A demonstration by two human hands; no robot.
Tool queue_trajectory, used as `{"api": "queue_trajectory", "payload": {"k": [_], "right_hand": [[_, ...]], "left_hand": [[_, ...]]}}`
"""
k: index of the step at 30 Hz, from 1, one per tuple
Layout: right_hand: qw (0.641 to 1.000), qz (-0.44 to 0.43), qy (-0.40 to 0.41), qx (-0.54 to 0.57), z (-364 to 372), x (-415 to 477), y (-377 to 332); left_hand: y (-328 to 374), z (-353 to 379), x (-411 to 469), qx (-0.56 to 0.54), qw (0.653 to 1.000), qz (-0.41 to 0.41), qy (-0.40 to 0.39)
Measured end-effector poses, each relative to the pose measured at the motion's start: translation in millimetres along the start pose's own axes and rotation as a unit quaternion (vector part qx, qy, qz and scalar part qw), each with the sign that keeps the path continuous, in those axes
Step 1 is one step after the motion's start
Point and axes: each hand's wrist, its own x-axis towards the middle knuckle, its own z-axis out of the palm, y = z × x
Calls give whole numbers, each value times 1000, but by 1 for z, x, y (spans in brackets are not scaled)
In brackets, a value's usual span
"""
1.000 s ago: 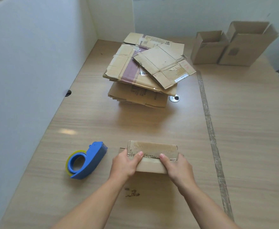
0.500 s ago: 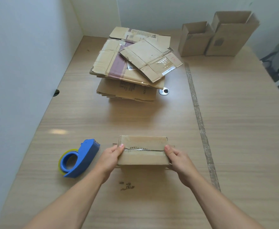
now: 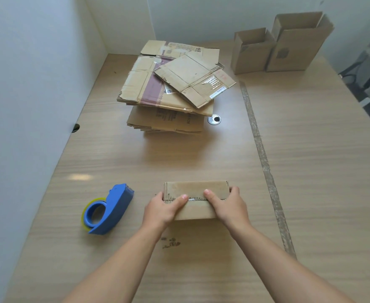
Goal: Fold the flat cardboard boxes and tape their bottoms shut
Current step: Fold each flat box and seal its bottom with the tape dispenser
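Note:
A small folded cardboard box (image 3: 196, 189) stands on the wooden table (image 3: 311, 171) near me, its flaps closed on top with a strip of clear tape along the seam. My left hand (image 3: 164, 207) grips its left end, thumb pressed on the seam. My right hand (image 3: 227, 204) grips the right end, its thumb on the seam too. A blue tape dispenser (image 3: 109, 209) with a yellowish roll lies to the left of the box, apart from my hands. A stack of flat cardboard boxes (image 3: 175, 88) sits farther back in the middle.
Two assembled open boxes (image 3: 284, 49) stand at the back right. A white partition wall (image 3: 26, 106) runs along the table's left side. A taped seam (image 3: 265, 162) crosses the tabletop lengthwise. A round cable grommet (image 3: 214, 119) sits beside the stack.
Both hands slid inward again from the box's ends, and the thumbs now press on the taped seam. The camera view shifted slightly.

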Motion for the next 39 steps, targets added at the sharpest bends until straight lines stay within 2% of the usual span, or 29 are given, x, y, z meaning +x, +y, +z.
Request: {"api": "queue_trajectory", "payload": {"k": [4,9,13,16,25,28,32,36,39], "right_hand": [[998,-50,-17,-33,-4,0,5],[998,-54,-43,2,-14,3,4],[996,-57,-60,-20,-18,5,0],[996,-63,-55,-32,-18,7,0],[994,-73,-70,-39,-13,2,3],[992,-86,-87,12,-22,4,10],[982,-46,-135,126,-30,2,16],[939,3,-230,257,-46,-4,18],[915,17,-250,316,-53,-5,27]], "left_hand": [[-3,-4,5,-15,1000,-1,-22],[1,-14,12,-26,996,-46,-78],[8,3,8,80,995,-46,-38],[10,10,6,58,996,-62,-7],[10,9,-1,-12,998,-56,3],[0,0,1,-40,998,-31,-25],[-4,-14,2,-89,992,-34,-85],[-6,-29,-7,-166,971,-35,-169],[-12,-31,-15,-202,959,-13,-196]]}}
